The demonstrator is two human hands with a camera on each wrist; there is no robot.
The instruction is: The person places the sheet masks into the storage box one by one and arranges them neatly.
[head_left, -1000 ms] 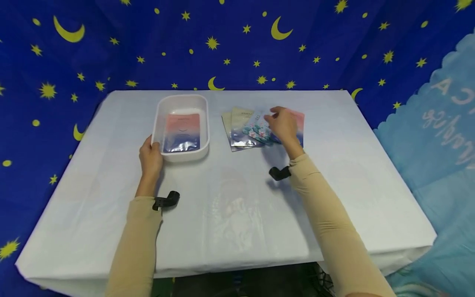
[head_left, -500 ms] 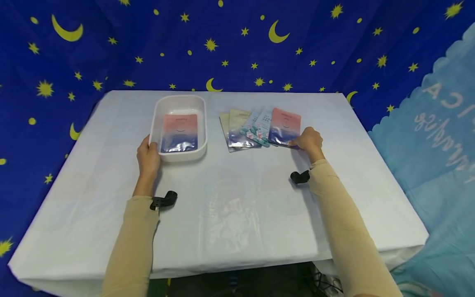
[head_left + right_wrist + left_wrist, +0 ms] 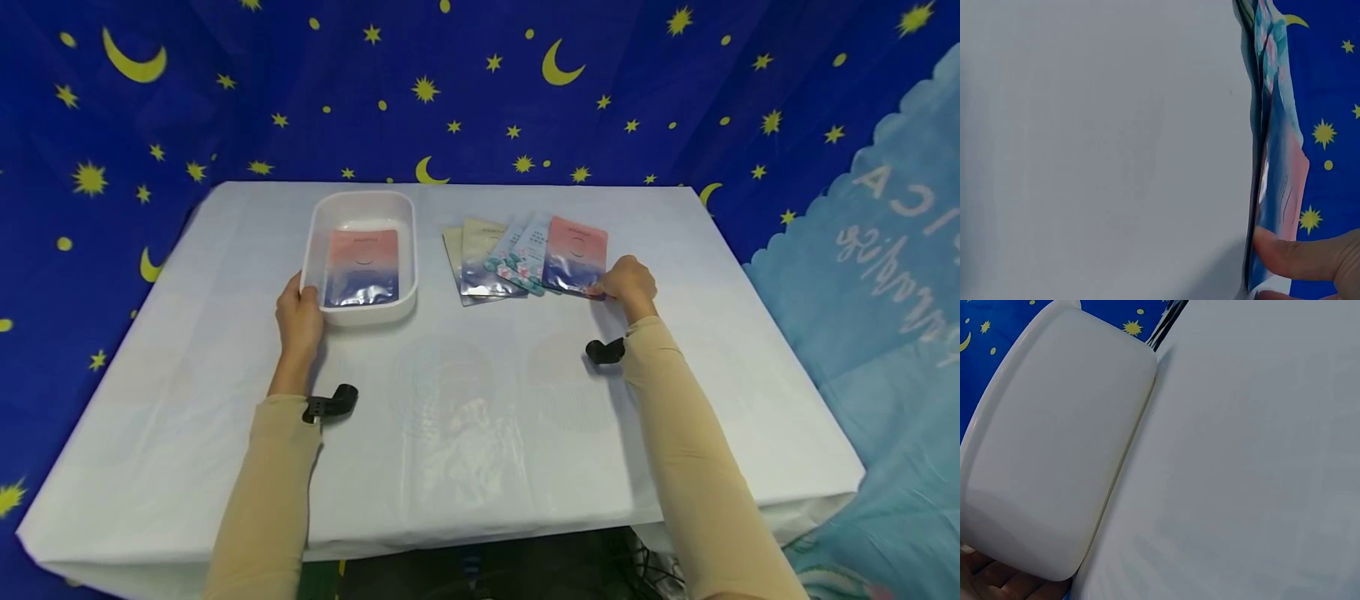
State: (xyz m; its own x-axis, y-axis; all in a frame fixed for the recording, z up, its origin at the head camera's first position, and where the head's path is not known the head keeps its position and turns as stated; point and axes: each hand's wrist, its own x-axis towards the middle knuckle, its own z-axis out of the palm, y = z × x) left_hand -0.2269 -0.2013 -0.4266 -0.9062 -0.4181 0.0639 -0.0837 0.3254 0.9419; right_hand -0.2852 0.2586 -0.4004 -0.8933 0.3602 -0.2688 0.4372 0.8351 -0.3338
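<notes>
At the left of the head view, my left hand [image 3: 298, 321] grips the near left corner of a white plastic tray [image 3: 411, 275], thumb at the rim; in the left wrist view its fingers [image 3: 1004, 580] show along the outer wall. Inside the tray lies a pink-to-blue face mask packet [image 3: 363, 267]. On the right, my right hand [image 3: 630, 282] pinches the near right corner of a second pink-to-blue face mask packet [image 3: 576, 250]. The right wrist view has the thumb [image 3: 1288, 255] on that packet's face, with another finger partly visible below.
Left of the pinched packet, two floral light-blue packets [image 3: 528, 250] overlap it in a fan. Beside them lie two beige-and-silver packets [image 3: 483, 262]. All rest on a white-covered table [image 3: 465, 417]. A blue star-patterned cloth [image 3: 480, 92] hangs behind the far edge.
My right hand has moved from over the fanned packets to the right packet's near right corner, uncovering the floral and pink packets. My left hand has stayed on the tray.
</notes>
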